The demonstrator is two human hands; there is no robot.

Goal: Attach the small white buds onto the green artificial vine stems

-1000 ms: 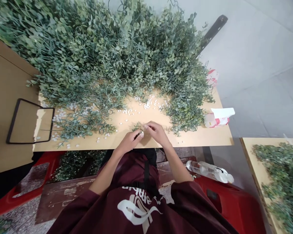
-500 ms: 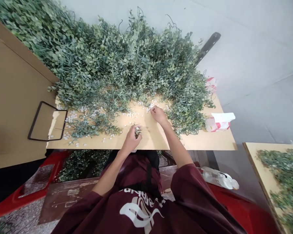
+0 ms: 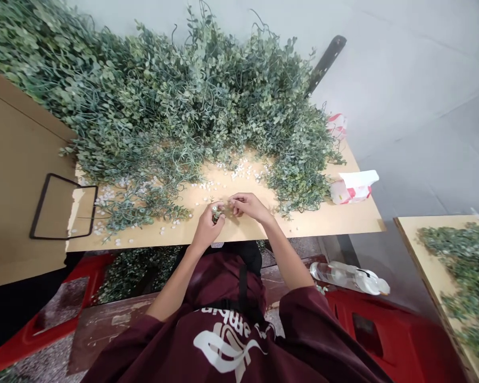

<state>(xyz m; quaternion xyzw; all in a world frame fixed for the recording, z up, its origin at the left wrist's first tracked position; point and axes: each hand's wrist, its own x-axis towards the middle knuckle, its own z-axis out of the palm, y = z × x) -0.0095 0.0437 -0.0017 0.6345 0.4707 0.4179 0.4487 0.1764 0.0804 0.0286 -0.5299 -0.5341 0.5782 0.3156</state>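
My left hand [image 3: 208, 224] is closed around a small green sprig [image 3: 216, 214] with a pale tip, above the front part of the wooden table [image 3: 335, 219]. Close on its right, my right hand [image 3: 248, 206] has its fingers pinched together; whatever is between them is too small to make out. Small white pieces [image 3: 243, 169] lie scattered behind my hands and to the left. A large heap of artificial greenery [image 3: 183, 96] covers the back of the table, and a smaller bunch of sprigs [image 3: 133, 210] lies left of my hands.
A cardboard box [image 3: 19, 175] and a black wire frame [image 3: 64, 207] stand at the left. At the right are a red-and-white package [image 3: 351, 191] and a dark perforated bar [image 3: 326, 63]. A plastic bottle [image 3: 349, 276] lies below the table, near another board with greenery [image 3: 463, 266].
My right hand has drawn back from the white pieces to beside my left hand. My left hand still holds the sprig. The view has shifted slightly.
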